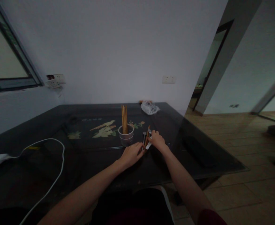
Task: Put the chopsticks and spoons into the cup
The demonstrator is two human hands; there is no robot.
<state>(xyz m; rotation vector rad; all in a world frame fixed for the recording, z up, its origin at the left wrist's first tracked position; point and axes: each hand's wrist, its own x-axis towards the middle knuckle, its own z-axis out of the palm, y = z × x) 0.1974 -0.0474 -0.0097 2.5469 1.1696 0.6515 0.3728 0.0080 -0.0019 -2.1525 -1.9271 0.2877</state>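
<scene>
Two grips at the chopsticks (148, 135) beside the cup (126, 138): right hand (157, 141) tight around them, left hand (131, 154) touching, hold unclear.

Glossy dark table (85, 156); wooden chopsticks (124, 119) in a translucent plastic cup (126, 137).

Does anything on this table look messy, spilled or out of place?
Nothing is spilled or broken. The cup stands upright with chopsticks in it. Only two things look untidy: a white cord looping loose across the left of the table, and a crumpled plastic bag at the far edge.
</scene>
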